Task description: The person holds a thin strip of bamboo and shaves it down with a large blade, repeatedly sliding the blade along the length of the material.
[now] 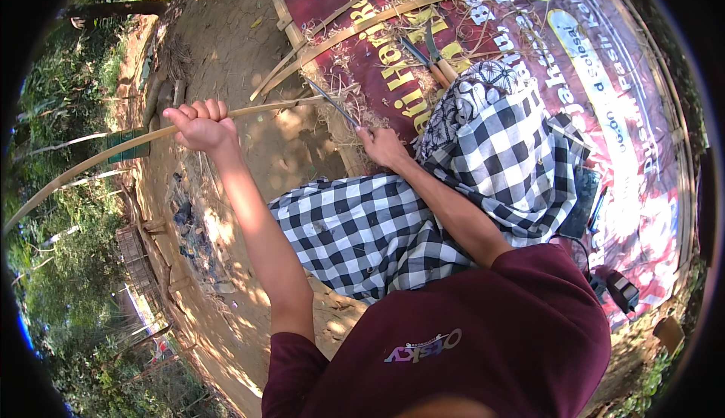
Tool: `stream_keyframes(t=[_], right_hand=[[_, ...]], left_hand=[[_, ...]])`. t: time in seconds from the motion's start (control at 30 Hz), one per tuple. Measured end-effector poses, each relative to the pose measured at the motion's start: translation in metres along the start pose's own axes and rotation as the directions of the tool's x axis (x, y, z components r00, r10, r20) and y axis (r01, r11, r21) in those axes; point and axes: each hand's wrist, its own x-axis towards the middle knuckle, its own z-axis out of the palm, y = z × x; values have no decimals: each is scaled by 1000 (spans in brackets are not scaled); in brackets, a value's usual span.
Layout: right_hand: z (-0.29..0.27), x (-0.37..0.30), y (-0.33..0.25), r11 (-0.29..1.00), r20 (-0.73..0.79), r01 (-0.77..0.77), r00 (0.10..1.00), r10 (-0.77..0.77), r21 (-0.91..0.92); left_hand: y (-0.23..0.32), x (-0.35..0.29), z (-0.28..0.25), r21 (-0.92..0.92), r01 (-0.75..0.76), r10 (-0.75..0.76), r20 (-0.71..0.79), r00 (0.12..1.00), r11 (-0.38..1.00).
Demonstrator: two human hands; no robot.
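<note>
My left hand (202,125) is closed around a long, pale bamboo strip (98,150), stretched out at the left. The strip bows down toward the far left rim, and its other end reaches the edge of the red banner mat. My right hand (382,148) grips a knife (332,104) whose thin dark blade points up and left. That blade crosses the strip near its right end; whether they touch I cannot tell. The knife's handle is mostly hidden in my fingers. Curled shavings (349,101) lie around the blade, beside my checkered cloth (362,225).
More bamboo strips (423,1) lie across the printed red banner (642,116). Two bladed tools with wooden handles (444,69) rest beyond my knee. At the right are a dark flat device (580,203) and a black gadget (621,291). Bare earth (226,48) and plants lie left.
</note>
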Motion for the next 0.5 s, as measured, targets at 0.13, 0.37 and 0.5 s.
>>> stream_keyframes(t=[0.13, 0.37, 0.5], right_hand=[[-10, -18, -38, 979, -3, 191, 981, -191, 76], [-12, -3, -6, 998, -106, 42, 993, -47, -50], [-12, -33, -53, 951, 25, 310, 951, -310, -16]], left_hand=[[20, -1, -8, -77, 34, -36, -17, 999, 996], [46, -1, 11, 78, -102, 105, -37, 994, 992], [37, -16, -1, 42, -10, 13, -73, 997, 999]])
